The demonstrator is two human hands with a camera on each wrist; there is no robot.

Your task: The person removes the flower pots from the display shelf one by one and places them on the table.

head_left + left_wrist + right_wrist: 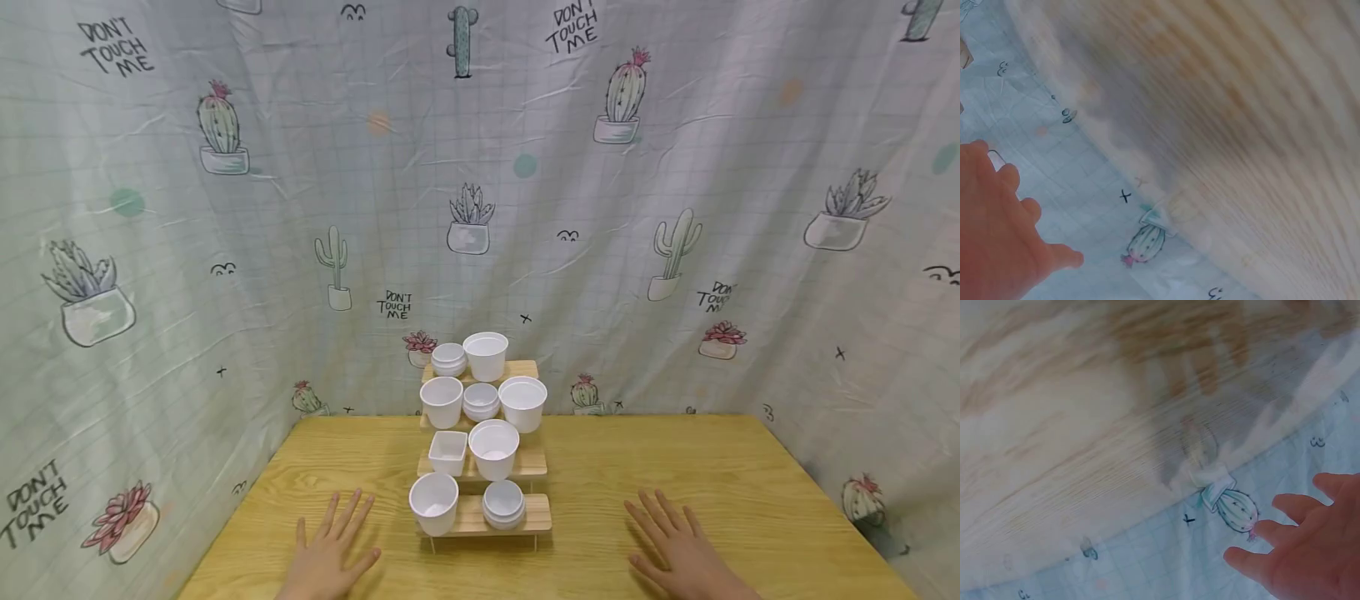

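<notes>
Both hands lie near the front of the wooden table with fingers spread, holding nothing. In the head view my left hand (330, 550) is left of a stepped wooden rack, and my right hand (678, 546) is to its right. On the rack's lowest step (476, 517) stand a round white pot (434, 505) and a short ribbed white pot (503, 505). The step above bears a square white pot (447, 453) and a taper-sided round pot (494, 450). Spread fingers also show for the left hand (1004, 225) and right hand (1310, 544) in the wrist views.
Three more white pots, one being a large round pot (522, 404), stand on the third step. The top step (521, 369) bears a small pot (448, 360) and a larger one (486, 357). A cactus-print curtain (525, 208) surrounds the yellowish wooden table (630, 458).
</notes>
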